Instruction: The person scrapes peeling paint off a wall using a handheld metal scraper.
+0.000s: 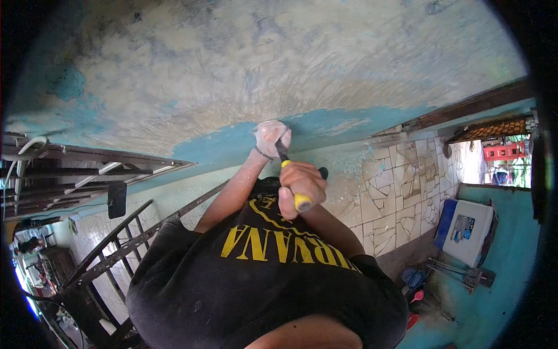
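Your right hand (299, 185) clenches the yellow-and-black handle of a metal scraper (290, 174), its blade at twelve o'clock against the blue-painted, scraped wall (232, 75). Your dusty left hand (271, 136) presses on the blade end, grip unclear.

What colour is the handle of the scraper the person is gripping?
The scraper handle is yellow with black, gripped by the right hand; it shows best in the head view.

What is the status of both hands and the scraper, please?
Left hand dusty, pressed on blue wall. Right hand shut on yellow-handled scraper. Nothing in the way.
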A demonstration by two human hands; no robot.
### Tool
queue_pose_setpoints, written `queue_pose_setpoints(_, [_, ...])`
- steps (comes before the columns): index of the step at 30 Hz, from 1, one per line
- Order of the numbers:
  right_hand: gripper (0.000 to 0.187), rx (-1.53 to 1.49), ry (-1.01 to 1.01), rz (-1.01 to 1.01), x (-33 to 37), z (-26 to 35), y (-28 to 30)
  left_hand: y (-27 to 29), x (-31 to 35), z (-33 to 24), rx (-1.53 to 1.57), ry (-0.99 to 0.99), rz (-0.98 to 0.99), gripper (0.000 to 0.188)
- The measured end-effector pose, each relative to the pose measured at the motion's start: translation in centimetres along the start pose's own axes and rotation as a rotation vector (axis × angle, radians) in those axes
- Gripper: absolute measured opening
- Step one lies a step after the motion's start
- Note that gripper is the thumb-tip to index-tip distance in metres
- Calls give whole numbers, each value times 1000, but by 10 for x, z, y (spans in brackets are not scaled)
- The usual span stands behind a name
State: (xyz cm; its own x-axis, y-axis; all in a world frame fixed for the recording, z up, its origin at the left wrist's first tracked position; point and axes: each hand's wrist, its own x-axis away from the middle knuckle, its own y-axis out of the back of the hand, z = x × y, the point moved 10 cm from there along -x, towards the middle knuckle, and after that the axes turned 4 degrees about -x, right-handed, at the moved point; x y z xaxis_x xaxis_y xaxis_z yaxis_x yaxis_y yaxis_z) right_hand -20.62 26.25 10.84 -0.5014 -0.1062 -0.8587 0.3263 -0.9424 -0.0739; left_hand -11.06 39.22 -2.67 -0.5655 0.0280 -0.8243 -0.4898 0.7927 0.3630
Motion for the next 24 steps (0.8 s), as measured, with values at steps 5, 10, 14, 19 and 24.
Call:
queue_pose_setpoints(5, [16,30,-39,-36,-22,19,13,17,-43,-26,14,-27,-18,36])
queue_pose_setpoints(10, [15,-53,39,-20,-20,30,4,28,-33,-32,-42,-126,-4,22])
queue_pose_setpoints(14, [16,-96,36,-86,0,-1,-3,17,-3,-4,-55,-71,61,21])
queue_pose_setpoints(19, [21,-214,103,-139,-18,39,-3,65,-55,-51,-108,-143,-56,35])
queue_pose_setpoints(24, [15,-95,15,52,-9,9,-38,60,-11,-12,-84,-66,-86,25])
